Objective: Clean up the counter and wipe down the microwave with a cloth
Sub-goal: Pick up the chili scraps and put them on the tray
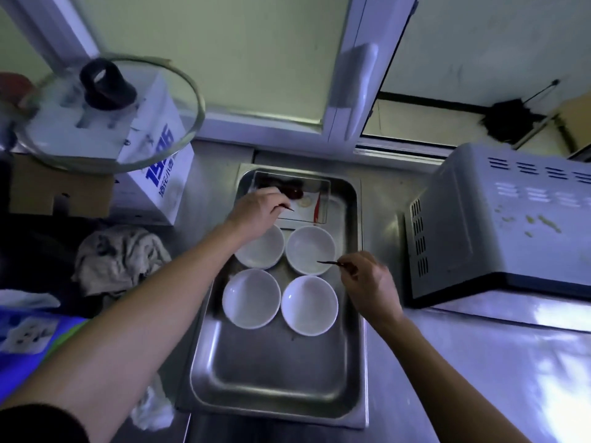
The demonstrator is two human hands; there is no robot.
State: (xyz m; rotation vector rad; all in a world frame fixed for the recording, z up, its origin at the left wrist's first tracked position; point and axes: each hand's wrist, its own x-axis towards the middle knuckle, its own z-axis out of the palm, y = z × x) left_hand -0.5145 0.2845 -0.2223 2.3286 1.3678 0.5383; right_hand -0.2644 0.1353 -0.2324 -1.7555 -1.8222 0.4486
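Four plain white bowls sit in a grey steel tray; microwave pale grey with yellowish specks; cloth mottled grey-beige.

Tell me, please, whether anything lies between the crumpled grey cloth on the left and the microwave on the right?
Yes. The steel tray with four white bowls sits on the counter between the crumpled grey cloth and the grey microwave. Both hands, left hand and right hand, are over the tray, each pinching a thin dark sliver.
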